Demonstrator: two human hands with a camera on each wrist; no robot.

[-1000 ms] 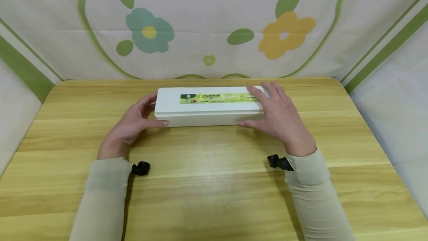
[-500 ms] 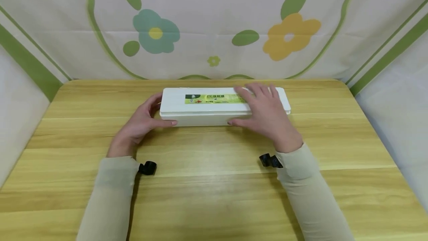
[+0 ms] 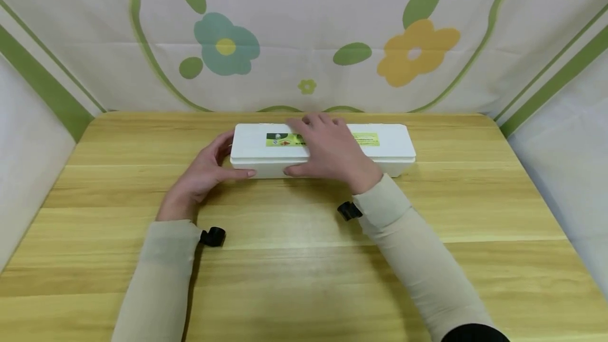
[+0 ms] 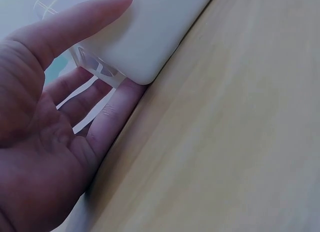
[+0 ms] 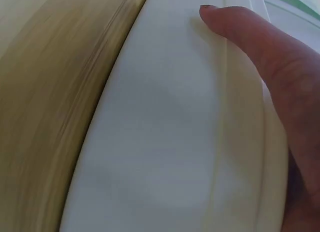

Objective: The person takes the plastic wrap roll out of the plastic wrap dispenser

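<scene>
In the head view, a long white box [image 3: 396, 144] sits at the far side of the wooden table [image 3: 294, 273], its long side running left to right. A yellow-green label [image 3: 368, 139] runs along the top. The left hand [image 3: 204, 165] grips the box's left end, thumb along the near wall and fingers behind that end, partly hidden. The right hand [image 3: 332, 149] lies over the box left of its right end and covers the middle of the label; it grips across the width, thumb at the near wall and fingers bent toward the far edge. Beyond the table hangs a white cloth [image 3: 294, 25] with printed flowers.

In the left wrist view, the left thumb lies on the box's near wall, close to its left end, while the fingers reach around beside that end. One finger passes low by the box's corner, just over the table.

In the right wrist view, the right thumb crosses the ridges along the near wall's upper part, its tip on the flat wall below. The other right fingers are hidden here. The table shows just beside the box's lower edge.
</scene>
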